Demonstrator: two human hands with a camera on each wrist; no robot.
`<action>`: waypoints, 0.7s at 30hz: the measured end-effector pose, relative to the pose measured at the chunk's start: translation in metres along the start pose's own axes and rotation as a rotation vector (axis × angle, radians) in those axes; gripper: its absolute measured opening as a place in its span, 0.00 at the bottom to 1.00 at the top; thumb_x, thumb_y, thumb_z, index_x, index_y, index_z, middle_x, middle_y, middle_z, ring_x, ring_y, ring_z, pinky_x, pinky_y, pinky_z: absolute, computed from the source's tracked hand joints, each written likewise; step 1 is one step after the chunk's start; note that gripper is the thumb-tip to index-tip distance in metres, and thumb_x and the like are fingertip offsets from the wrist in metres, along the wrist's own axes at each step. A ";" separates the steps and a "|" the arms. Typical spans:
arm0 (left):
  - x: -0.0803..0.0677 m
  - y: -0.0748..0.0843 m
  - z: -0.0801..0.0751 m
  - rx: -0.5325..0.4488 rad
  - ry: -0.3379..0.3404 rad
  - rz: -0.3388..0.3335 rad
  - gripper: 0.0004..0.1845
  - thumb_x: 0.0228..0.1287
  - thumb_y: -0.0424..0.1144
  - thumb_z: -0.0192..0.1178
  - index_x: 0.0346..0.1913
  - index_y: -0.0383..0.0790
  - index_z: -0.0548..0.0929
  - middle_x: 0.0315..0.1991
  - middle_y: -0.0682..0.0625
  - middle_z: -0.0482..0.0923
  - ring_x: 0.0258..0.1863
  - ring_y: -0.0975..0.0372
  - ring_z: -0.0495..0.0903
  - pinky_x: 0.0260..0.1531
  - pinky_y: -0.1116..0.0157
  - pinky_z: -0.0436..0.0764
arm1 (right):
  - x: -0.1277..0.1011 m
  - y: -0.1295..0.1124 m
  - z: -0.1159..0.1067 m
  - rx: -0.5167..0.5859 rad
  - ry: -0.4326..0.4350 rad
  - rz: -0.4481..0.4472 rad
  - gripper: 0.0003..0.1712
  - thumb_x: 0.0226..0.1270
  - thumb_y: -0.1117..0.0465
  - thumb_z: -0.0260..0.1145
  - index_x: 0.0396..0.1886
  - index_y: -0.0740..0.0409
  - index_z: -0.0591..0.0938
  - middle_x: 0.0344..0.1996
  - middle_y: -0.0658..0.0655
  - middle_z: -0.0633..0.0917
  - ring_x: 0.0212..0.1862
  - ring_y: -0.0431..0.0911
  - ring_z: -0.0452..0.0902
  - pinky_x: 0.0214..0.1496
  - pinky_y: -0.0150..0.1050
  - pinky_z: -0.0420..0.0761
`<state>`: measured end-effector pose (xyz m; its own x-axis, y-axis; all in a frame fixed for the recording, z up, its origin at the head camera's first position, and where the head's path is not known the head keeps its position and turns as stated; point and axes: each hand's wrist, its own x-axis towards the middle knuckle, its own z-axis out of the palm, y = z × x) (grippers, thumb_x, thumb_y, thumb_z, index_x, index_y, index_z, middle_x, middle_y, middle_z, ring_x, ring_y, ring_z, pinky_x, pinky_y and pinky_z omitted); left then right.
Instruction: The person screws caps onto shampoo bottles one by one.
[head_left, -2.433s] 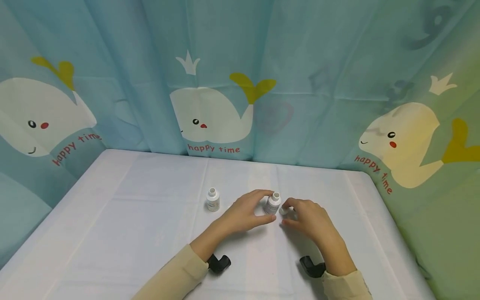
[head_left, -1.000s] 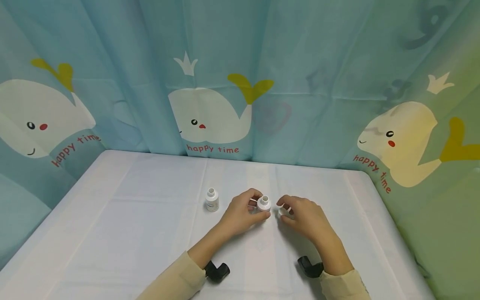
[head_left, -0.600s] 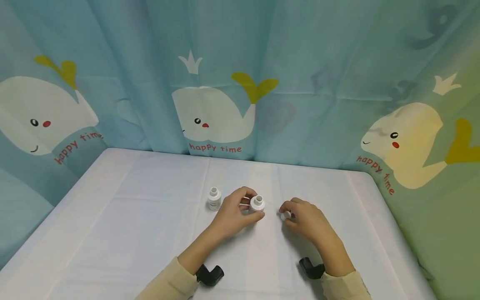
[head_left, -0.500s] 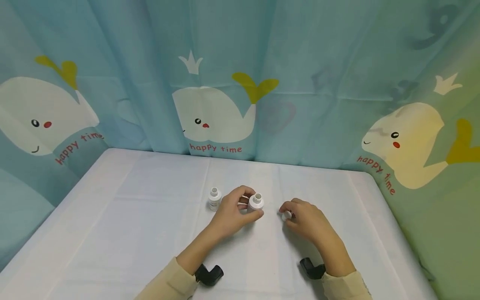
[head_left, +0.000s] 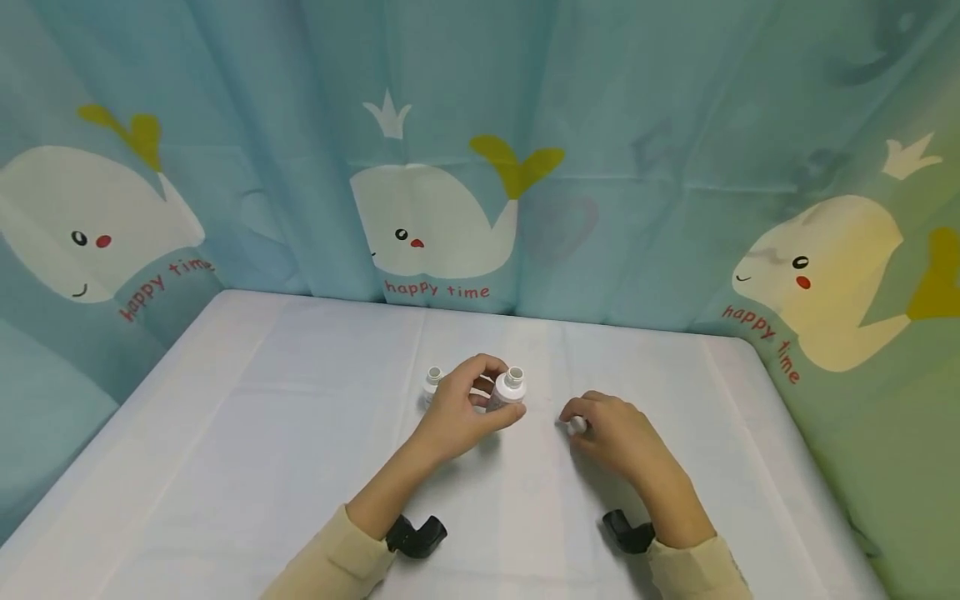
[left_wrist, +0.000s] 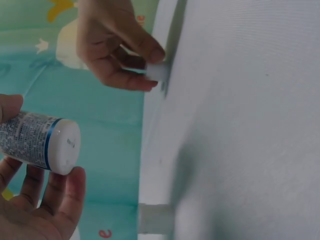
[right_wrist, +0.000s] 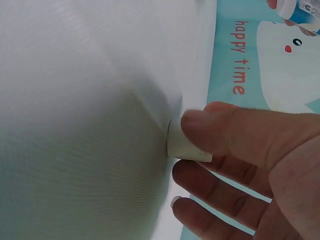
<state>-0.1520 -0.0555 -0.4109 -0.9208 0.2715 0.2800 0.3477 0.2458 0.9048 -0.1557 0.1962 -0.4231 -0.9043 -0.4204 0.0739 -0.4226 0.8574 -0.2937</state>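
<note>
My left hand grips a small white bottle between thumb and fingers, its uncapped mouth facing up. The left wrist view shows the bottle's base and a printed label with a blue band, held clear of the table. My right hand pinches a white cap between thumb and fingers, low at the tabletop. Close up, the right wrist view shows the thumb over the side of this cap. A second uncapped white bottle stands behind the left hand, partly hidden by it.
On the white-covered table a small white cap-shaped piece sits in the left wrist view. A blue-green curtain with whale prints hangs along the far and side edges. Black camera mounts are on both wrists.
My left hand has lifted the bottle off the table and carried it left, now overlapping the second bottle. The right hand's fingers have drawn in around the cap, staying in nearly the same spot.
</note>
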 end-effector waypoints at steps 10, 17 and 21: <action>0.002 0.008 -0.012 0.068 -0.012 0.034 0.19 0.54 0.43 0.75 0.48 0.54 0.81 0.44 0.61 0.81 0.40 0.61 0.79 0.41 0.60 0.81 | -0.001 -0.005 -0.013 0.141 0.092 -0.064 0.12 0.55 0.69 0.73 0.39 0.51 0.86 0.38 0.45 0.85 0.38 0.42 0.80 0.41 0.41 0.82; -0.002 0.010 -0.015 0.069 -0.082 -0.023 0.17 0.53 0.47 0.75 0.47 0.59 0.83 0.37 0.62 0.82 0.35 0.61 0.78 0.36 0.61 0.79 | -0.003 -0.017 -0.022 0.431 0.189 -0.183 0.15 0.59 0.69 0.73 0.43 0.50 0.84 0.41 0.45 0.86 0.38 0.39 0.84 0.43 0.39 0.85; -0.005 0.009 -0.018 0.094 -0.131 -0.030 0.17 0.54 0.48 0.74 0.47 0.61 0.84 0.39 0.62 0.82 0.35 0.61 0.78 0.35 0.60 0.80 | -0.005 -0.024 -0.024 0.562 0.235 -0.214 0.16 0.60 0.70 0.73 0.45 0.48 0.84 0.42 0.45 0.86 0.39 0.40 0.84 0.44 0.39 0.85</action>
<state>-0.1476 -0.0712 -0.3988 -0.9022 0.3801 0.2037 0.3412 0.3400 0.8764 -0.1422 0.1846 -0.3932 -0.8193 -0.4341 0.3746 -0.5572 0.4487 -0.6987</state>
